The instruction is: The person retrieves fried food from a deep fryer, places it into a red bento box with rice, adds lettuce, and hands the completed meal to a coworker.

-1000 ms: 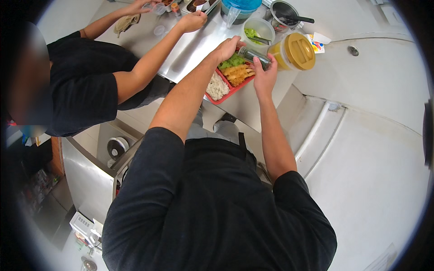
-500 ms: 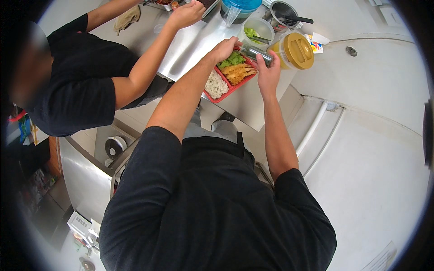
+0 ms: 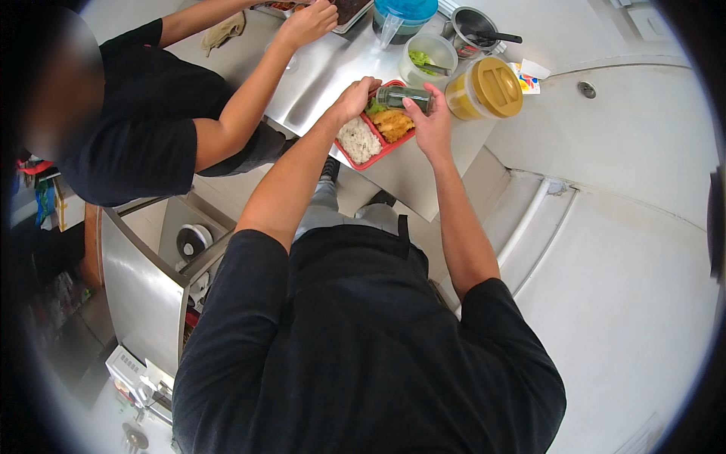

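My right hand (image 3: 432, 125) is closed around a clear cylindrical jar (image 3: 404, 98) with dark green contents, held sideways over a red compartment tray (image 3: 368, 164). The tray holds white rice (image 3: 358, 141) with dark specks, golden fried food (image 3: 394, 125) and green lettuce (image 3: 374, 107), which the jar partly covers. My left hand (image 3: 354, 100) is at the tray's left side, near the jar's left end. Its fingers reach forward and look open; whether they touch the jar or the tray rim I cannot tell.
Beyond the tray stand a translucent tub (image 3: 428, 59) of chopped greens, a blue-lidded pitcher (image 3: 406, 17), a metal pot (image 3: 474, 32) with a black-handled utensil, and a yellow-lidded container (image 3: 485, 88). A co-worker's arm (image 3: 265, 94) reaches across the counter on the left. A white wall rises at right.
The jar has shifted left and nearer, now over the lettuce. My left hand has drawn back left, and my right hand moved slightly left with the jar.
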The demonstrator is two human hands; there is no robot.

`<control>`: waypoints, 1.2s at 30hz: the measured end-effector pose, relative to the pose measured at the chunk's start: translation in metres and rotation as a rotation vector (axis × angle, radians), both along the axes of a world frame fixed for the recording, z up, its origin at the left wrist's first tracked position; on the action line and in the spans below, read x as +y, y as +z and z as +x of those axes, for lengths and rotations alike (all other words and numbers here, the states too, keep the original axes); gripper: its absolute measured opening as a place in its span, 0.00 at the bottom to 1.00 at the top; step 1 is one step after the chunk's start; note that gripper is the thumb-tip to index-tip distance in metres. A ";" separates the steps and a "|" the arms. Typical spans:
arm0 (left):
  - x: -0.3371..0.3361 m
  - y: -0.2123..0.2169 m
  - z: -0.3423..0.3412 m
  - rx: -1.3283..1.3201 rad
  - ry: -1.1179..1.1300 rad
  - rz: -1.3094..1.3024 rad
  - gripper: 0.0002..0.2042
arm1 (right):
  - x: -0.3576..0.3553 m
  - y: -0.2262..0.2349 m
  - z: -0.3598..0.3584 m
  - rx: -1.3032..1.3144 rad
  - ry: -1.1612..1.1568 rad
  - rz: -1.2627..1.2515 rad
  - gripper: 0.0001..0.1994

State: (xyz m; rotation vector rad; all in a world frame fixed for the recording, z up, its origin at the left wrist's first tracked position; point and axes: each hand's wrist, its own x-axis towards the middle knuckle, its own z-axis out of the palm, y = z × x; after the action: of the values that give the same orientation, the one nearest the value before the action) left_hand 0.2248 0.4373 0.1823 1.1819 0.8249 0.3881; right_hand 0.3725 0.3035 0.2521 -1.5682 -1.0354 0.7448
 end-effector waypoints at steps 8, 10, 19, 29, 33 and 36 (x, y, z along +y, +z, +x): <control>-0.023 0.021 -0.008 0.403 -0.023 0.331 0.31 | -0.036 0.003 0.017 0.058 -0.007 -0.005 0.27; -0.026 0.026 -0.009 0.469 -0.031 0.363 0.31 | -0.039 0.001 0.018 0.067 0.012 0.008 0.27; -0.052 0.048 -0.013 0.429 0.036 0.483 0.31 | -0.037 0.021 0.050 -0.069 -0.029 -0.048 0.28; -0.062 0.033 -0.016 0.439 0.159 0.552 0.31 | -0.045 0.022 0.053 -0.026 -0.039 -0.071 0.29; -0.068 0.022 -0.039 0.400 0.299 0.520 0.31 | -0.025 0.005 0.053 -0.162 -0.099 -0.021 0.30; -0.076 0.018 -0.062 0.480 0.305 0.534 0.31 | -0.014 -0.002 0.054 -0.158 -0.152 -0.036 0.31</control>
State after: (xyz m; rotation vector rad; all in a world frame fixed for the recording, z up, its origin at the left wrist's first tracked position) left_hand 0.1632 0.3611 0.2003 1.6847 1.3821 0.6112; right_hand 0.4264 0.2891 0.2500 -1.7371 -1.0076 0.5453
